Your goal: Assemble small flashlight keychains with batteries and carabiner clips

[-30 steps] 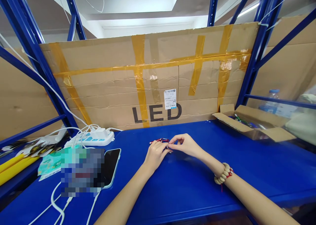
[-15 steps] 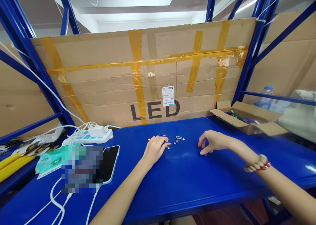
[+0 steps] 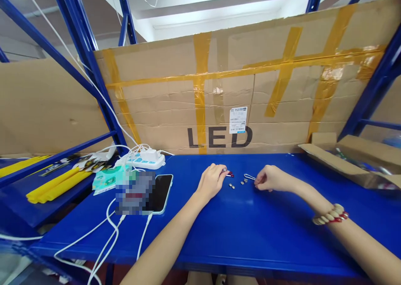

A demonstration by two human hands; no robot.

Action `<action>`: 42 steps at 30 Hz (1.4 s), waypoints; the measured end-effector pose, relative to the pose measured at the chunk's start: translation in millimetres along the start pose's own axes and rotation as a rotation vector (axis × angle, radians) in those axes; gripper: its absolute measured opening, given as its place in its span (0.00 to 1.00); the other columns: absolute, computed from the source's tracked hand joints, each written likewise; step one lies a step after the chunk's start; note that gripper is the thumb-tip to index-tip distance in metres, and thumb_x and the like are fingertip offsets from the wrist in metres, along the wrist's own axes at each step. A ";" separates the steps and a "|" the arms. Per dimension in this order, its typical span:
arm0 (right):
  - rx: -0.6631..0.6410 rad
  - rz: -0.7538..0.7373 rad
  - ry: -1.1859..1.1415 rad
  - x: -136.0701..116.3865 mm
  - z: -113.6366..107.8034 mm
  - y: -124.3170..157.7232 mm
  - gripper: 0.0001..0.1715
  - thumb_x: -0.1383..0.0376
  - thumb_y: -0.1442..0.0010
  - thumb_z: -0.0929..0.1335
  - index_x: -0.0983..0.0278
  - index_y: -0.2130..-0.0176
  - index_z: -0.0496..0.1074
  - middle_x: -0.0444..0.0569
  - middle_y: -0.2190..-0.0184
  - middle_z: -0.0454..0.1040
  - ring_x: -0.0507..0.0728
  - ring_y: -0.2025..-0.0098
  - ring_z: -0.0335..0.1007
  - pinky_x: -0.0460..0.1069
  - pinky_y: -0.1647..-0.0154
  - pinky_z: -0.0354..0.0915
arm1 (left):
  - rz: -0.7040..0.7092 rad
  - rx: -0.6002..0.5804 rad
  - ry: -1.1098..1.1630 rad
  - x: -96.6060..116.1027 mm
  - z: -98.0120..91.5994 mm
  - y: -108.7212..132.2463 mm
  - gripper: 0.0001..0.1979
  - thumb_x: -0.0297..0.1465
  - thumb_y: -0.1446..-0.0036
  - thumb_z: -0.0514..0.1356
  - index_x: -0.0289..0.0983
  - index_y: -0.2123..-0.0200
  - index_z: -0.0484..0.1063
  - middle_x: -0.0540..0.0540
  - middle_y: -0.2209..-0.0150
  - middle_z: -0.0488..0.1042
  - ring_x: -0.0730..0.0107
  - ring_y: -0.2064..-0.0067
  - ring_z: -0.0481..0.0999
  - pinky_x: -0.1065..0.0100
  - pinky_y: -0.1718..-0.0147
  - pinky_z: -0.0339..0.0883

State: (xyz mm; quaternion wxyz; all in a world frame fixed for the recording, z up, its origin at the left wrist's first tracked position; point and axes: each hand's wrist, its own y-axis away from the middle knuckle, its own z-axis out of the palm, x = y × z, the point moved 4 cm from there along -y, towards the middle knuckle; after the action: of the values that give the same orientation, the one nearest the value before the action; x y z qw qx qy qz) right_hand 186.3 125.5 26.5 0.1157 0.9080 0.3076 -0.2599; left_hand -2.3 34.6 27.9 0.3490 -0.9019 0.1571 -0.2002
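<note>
My left hand [image 3: 211, 180] rests on the blue table [image 3: 244, 235], fingers curled around a small red metal piece [image 3: 229, 174] whose tip sticks out to the right. My right hand [image 3: 272, 179] lies a little to the right, fingers pinched at the end of a thin wire clip [image 3: 249, 177]. Between the two hands lie a few tiny round metal parts [image 3: 232, 186] on the table. A beaded bracelet [image 3: 330, 214] is on my right wrist.
A phone [image 3: 160, 188] on a white cable lies left of my hands, beside a power strip [image 3: 143, 160]. Yellow sticks [image 3: 53, 185] sit at far left. An open cardboard box [image 3: 357, 160] stands at right. A taped cardboard sheet marked LED [image 3: 219, 101] backs the table.
My right hand had pulled away to the right and has now come back to the wire clip. The left hand stays on the red piece. The view has swung left.
</note>
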 end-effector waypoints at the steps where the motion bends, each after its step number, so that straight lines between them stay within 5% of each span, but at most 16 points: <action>1: 0.043 -0.030 -0.001 -8.1 -2.6 -5.6 0.09 0.67 0.60 0.67 0.68 0.76 0.76 0.47 0.81 0.75 0.53 0.81 0.69 0.45 0.79 0.67 | -0.048 -0.004 0.020 -1.8 -1.0 -0.3 0.11 0.33 0.37 0.45 0.38 0.64 0.65 0.47 0.67 0.72 0.69 0.64 0.70 0.69 0.64 0.63; 5: 0.321 -0.242 -0.134 -43.1 -12.4 -15.3 0.12 0.64 0.56 0.68 0.66 0.71 0.77 0.48 0.74 0.78 0.55 0.72 0.73 0.47 0.69 0.69 | -0.205 -0.096 0.134 -6.3 2.4 -0.5 0.10 0.33 0.36 0.42 0.41 0.61 0.60 0.50 0.68 0.70 0.70 0.67 0.71 0.70 0.69 0.62; 9: 0.458 -0.427 -0.314 -62.5 -4.4 -8.3 0.16 0.57 0.50 0.68 0.65 0.66 0.77 0.49 0.70 0.77 0.54 0.70 0.72 0.46 0.76 0.66 | -0.172 -0.188 0.210 -1.7 8.9 -0.8 0.08 0.34 0.36 0.42 0.41 0.62 0.58 0.49 0.65 0.70 0.69 0.64 0.71 0.69 0.65 0.62; 24: 0.509 -0.587 -0.285 -67.8 28.2 4.8 0.15 0.58 0.43 0.64 0.62 0.70 0.77 0.49 0.66 0.73 0.51 0.70 0.69 0.44 0.78 0.62 | -0.138 -0.232 0.218 -0.5 14.7 3.9 0.10 0.33 0.37 0.41 0.39 0.62 0.59 0.46 0.63 0.68 0.65 0.59 0.68 0.64 0.58 0.62; 30: 0.613 -0.405 -0.145 -45.0 8.4 0.5 0.15 0.56 0.43 0.64 0.61 0.61 0.75 0.48 0.65 0.74 0.50 0.71 0.68 0.45 0.73 0.63 | -0.256 -0.129 0.189 -5.1 13.1 2.1 0.10 0.34 0.37 0.43 0.41 0.62 0.61 0.47 0.64 0.68 0.67 0.60 0.68 0.66 0.60 0.62; 38: 0.468 -0.193 0.173 -17.7 -6.2 -1.3 0.12 0.52 0.48 0.67 0.54 0.69 0.77 0.41 0.66 0.75 0.50 0.72 0.67 0.45 0.76 0.55 | -0.556 0.130 0.595 -24.6 11.0 0.6 0.11 0.36 0.39 0.46 0.38 0.65 0.63 0.51 0.74 0.66 0.74 0.70 0.69 0.73 0.69 0.65; 42: 0.362 -0.159 0.180 -11.9 -1.3 -4.5 0.12 0.52 0.49 0.68 0.53 0.69 0.77 0.41 0.66 0.75 0.50 0.71 0.68 0.45 0.75 0.55 | -0.499 0.147 0.560 -26.9 10.0 0.3 0.10 0.36 0.40 0.48 0.38 0.64 0.66 0.49 0.68 0.69 0.73 0.67 0.70 0.73 0.67 0.65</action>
State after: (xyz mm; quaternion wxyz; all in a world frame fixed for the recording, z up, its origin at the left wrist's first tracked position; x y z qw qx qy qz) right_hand 176.0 123.6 33.8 -0.0980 0.9065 0.3355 -0.2370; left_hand -21.1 51.4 14.2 0.2967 -0.7954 0.0073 -0.5285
